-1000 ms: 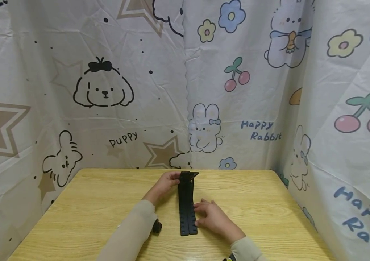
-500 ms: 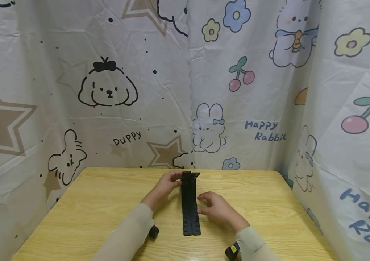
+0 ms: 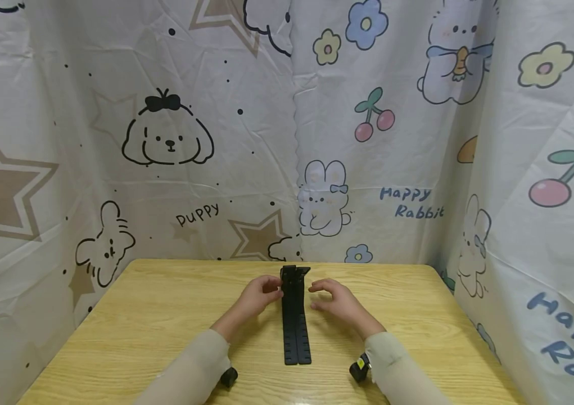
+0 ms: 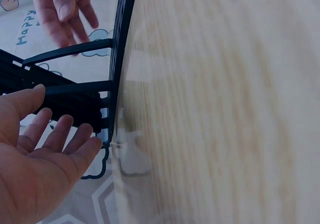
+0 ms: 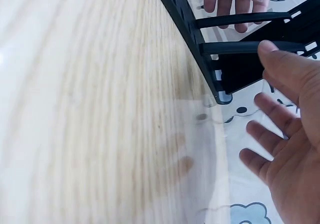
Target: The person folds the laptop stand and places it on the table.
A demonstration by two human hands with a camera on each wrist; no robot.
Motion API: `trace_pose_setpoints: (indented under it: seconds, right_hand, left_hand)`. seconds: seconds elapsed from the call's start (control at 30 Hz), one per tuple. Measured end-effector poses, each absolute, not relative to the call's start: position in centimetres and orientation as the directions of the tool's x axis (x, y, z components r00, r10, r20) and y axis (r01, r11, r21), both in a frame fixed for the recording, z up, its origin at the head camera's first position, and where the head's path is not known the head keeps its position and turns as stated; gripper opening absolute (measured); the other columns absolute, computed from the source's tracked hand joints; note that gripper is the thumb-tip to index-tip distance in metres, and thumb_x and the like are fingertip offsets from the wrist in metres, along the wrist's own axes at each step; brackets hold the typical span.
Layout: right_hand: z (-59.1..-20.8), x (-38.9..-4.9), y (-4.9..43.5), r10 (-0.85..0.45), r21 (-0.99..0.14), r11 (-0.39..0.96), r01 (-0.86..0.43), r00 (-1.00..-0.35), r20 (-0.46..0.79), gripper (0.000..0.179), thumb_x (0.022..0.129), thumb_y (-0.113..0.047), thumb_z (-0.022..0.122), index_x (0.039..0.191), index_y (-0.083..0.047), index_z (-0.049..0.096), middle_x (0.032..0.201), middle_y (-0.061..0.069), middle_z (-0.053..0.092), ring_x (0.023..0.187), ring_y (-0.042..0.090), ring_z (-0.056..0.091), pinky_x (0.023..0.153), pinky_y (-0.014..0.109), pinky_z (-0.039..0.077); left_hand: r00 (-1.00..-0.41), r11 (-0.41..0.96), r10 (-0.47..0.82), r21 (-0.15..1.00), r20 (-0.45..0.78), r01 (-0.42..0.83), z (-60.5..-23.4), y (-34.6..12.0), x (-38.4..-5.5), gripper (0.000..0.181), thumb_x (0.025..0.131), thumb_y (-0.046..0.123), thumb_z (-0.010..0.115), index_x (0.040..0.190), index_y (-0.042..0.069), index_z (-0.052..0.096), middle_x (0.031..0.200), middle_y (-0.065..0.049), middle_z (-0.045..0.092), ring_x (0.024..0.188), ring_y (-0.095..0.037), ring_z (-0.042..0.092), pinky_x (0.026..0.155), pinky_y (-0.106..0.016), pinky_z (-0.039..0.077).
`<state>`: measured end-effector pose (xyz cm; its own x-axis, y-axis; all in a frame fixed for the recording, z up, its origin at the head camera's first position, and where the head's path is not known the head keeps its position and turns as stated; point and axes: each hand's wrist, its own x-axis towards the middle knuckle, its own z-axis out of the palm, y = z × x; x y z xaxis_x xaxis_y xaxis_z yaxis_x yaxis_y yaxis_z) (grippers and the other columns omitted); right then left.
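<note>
A black folding stand (image 3: 294, 332) stands on the table, its notched base strip reaching toward me and its raised frame at the far end. Two slim struts (image 4: 75, 88) link base and frame in the left wrist view. My left hand (image 3: 258, 295) is at the stand's left side, fingers loosely bent; its thumb tip overlaps a strut, and I cannot tell whether it touches. My right hand (image 3: 338, 302) is just right of the stand, fingers spread and relaxed. In the right wrist view its thumb (image 5: 270, 47) lies over a strut, contact unclear.
The light wood-grain table (image 3: 175, 315) carries the stand near its middle. A printed curtain (image 3: 246, 140) hangs behind the table's far edge and along its right side. Each wrist wears a small black camera, such as the right one (image 3: 360, 368).
My left hand has come off the stand's far top and drawn slightly nearer to me. My right hand has left the notched base and moved forward beside the upper part.
</note>
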<state>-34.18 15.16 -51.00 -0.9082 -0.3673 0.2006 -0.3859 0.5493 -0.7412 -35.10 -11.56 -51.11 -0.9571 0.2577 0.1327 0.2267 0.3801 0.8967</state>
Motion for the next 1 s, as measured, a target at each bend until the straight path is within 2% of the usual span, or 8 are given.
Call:
trace_pose_setpoints:
  seconds: [0.3,0.53,0.8,1.0]
  right_hand:
    - [-51.8,-35.7,14.4,-0.388,-0.748,0.525,-0.406,-0.896,0.214,0.027,0.090,-0.016,0.080,0.116,-0.015,0.074,0.144,0.006,0.058,0.140,0.033,0.048,0.119,0.057,0.034]
    - [-51.7,-36.3,14.1,-0.374,-0.751,0.525,-0.400,-0.901,0.218,0.021,0.088,-0.012,0.082,0.108,-0.011,0.075,0.145,0.008,0.057,0.142,0.034,0.046,0.120,0.056,0.033]
    - [-52.2,-36.8,13.1,-0.368,-0.756,0.520,-0.397,-0.903,0.222,0.013,0.085,-0.011,0.083,0.091,-0.014,0.073,0.150,0.011,0.052,0.145,0.038,0.041,0.119,0.058,0.033]
    - [-52.4,-36.8,12.9,-0.360,-0.765,0.519,-0.380,-0.910,0.207,0.014,0.084,-0.012,0.084,0.088,-0.015,0.071,0.155,0.011,0.048,0.148,0.040,0.037,0.120,0.059,0.032]
  left_hand:
    - [-0.956,0.403,0.271,0.889,0.109,0.215,-51.5,-11.2,-35.2,0.032,0.096,0.012,0.072,0.124,-0.001,0.067,0.128,-0.016,0.068,0.127,-0.037,0.060,0.107,-0.054,0.049]
    - [-0.952,0.414,0.289,0.885,0.096,0.215,-51.4,-10.9,-35.6,0.030,0.095,0.011,0.073,0.121,-0.002,0.067,0.129,-0.015,0.067,0.129,-0.038,0.058,0.108,-0.055,0.047]
    - [-0.945,0.414,0.310,0.879,0.108,0.236,-51.7,-11.0,-35.9,0.022,0.091,0.009,0.077,0.111,0.003,0.069,0.125,-0.012,0.069,0.130,-0.038,0.056,0.110,-0.058,0.045]
    - [-0.943,0.449,0.291,0.847,0.163,0.285,-51.9,-11.1,-36.1,0.014,0.088,0.008,0.079,0.098,0.007,0.071,0.124,-0.010,0.065,0.128,-0.034,0.054,0.112,-0.058,0.040]
